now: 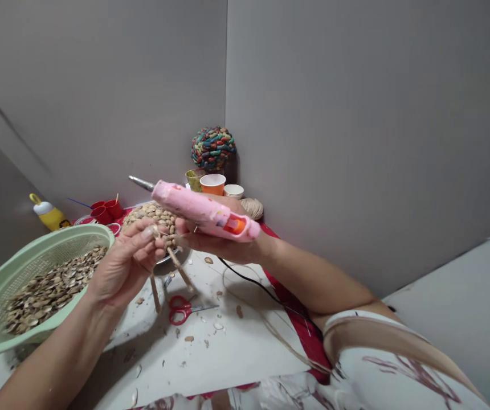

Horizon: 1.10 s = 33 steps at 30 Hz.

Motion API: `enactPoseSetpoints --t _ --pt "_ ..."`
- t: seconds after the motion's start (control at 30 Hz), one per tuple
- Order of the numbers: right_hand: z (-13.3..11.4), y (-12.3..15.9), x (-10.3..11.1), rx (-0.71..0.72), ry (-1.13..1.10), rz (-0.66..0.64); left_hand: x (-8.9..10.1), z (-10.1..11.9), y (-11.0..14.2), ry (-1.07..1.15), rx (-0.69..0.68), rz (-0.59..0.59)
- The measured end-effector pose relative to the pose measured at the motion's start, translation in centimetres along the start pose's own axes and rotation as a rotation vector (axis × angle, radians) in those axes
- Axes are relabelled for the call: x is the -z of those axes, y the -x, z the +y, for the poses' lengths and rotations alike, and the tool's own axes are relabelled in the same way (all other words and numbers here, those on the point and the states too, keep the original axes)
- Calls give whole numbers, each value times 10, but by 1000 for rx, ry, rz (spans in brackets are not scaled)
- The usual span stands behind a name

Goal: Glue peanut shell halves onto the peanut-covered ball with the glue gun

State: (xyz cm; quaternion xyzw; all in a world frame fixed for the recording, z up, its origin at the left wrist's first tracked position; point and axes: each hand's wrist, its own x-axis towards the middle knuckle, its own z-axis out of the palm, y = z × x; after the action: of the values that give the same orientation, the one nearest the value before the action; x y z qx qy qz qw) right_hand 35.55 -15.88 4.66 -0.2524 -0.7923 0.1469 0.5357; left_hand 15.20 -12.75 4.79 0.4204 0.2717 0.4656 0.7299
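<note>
My right hand (208, 244) is wrapped around a pink glue gun (189, 205), whose metal nozzle points left, above my left hand. The fingers of my left hand (127, 259) pinch a brown cord-like piece (179, 270) with two stiff ends hanging below; a small pale bit shows at the fingertips. A thin strand seems to run between the two hands. Behind them, a ball covered in pistachio shells (142, 213) is partly hidden. Red-handled scissors (180, 310) lie on the table below my hands.
A green colander (99, 230) full of shells stands left. Red cups (102, 213), a yellow bottle (52, 217), an orange cup (213, 183), a twine ball (252, 208) and a multicoloured ball (213, 148) stand toward the back. A black cable (249, 278) and loose shells lie on the white table (228, 353).
</note>
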Motion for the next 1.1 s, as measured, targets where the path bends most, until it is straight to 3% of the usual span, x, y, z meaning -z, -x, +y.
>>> enactPoseSetpoints --t 0.17,0.33,0.47,0.6,0.77,0.87,0.97,1.1 --pt "-10 1 13 -83 -153 38 5 8 -10 70 -132 189" --pt "-1 -7 30 -226 -118 165 5 8 -10 116 -74 161" --pt "16 -12 45 -179 27 101 2 7 -6 108 -57 136" --pt "34 -14 61 -154 182 16 6 11 -3 100 -124 140" --pt "55 -17 77 -177 275 87 11 17 1 94 -216 131" --pt "57 -18 72 -160 207 145 9 16 3 58 -217 89" --pt "46 -17 55 -156 -17 177 6 10 3 44 -180 62" --pt "24 -15 34 -168 -176 130 4 4 3 34 -127 59"
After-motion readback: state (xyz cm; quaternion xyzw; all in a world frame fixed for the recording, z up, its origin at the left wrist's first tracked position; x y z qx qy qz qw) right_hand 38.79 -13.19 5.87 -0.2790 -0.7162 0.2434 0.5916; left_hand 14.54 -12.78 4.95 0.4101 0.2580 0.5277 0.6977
